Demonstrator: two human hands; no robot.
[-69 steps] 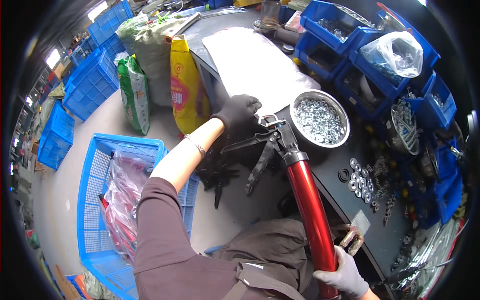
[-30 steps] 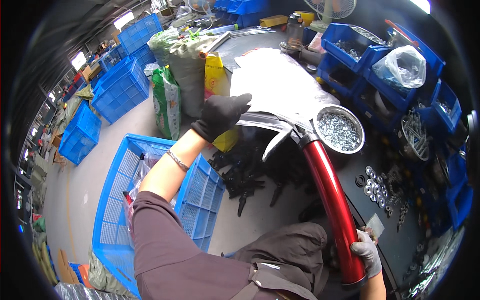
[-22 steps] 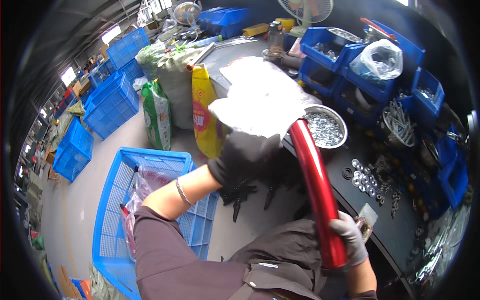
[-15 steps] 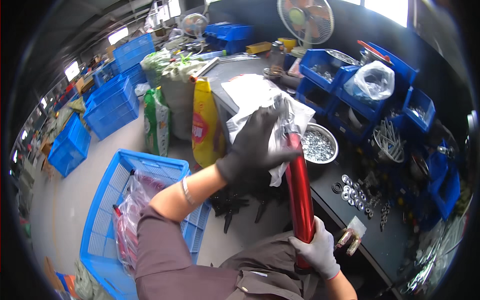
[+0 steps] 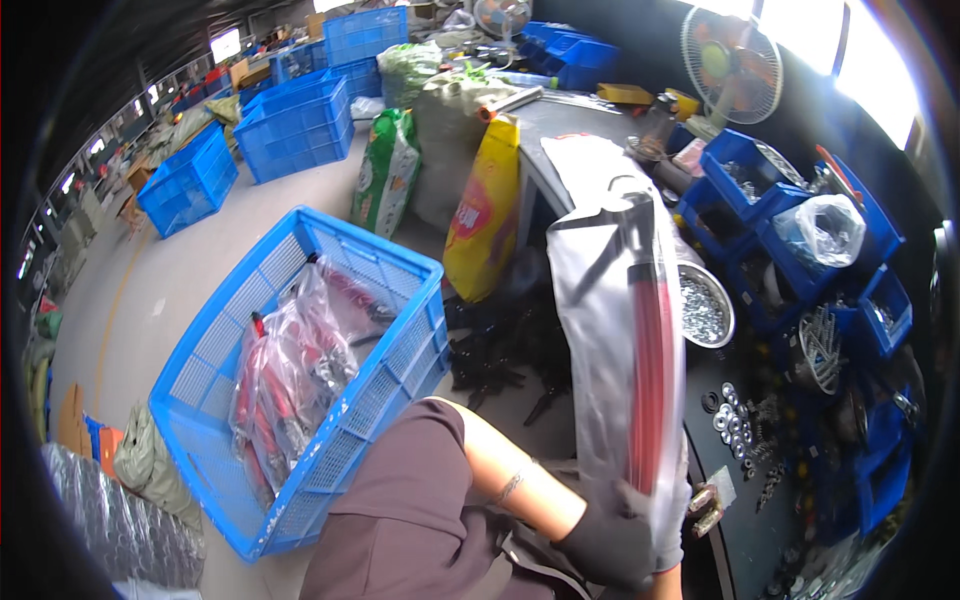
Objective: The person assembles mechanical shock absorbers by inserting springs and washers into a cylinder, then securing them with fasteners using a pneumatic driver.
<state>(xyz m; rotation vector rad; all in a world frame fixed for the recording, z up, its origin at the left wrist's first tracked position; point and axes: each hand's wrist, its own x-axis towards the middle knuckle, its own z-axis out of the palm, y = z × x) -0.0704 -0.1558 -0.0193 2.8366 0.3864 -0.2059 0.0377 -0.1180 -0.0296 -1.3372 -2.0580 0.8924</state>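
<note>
A red metal tube with a dark upper end stands nearly upright in front of me, inside a long clear plastic bag. My left hand, in a black glove, is closed on the bag near its lower end; its fingertips are blurred. My right hand, in a light grey glove, is around the lower end of the tube, mostly hidden behind the bag and the left hand. More clear bags lie on the dark workbench behind the tube.
A blue crate at my left holds several bagged red tubes. Washers, a bowl of small metal parts and blue parts bins are at the right. Yellow and green sacks stand beyond the crate.
The bag has come down over the red tube, which was mostly bare. My left hand moved from the tube's top to its lower end. The view has swung left.
</note>
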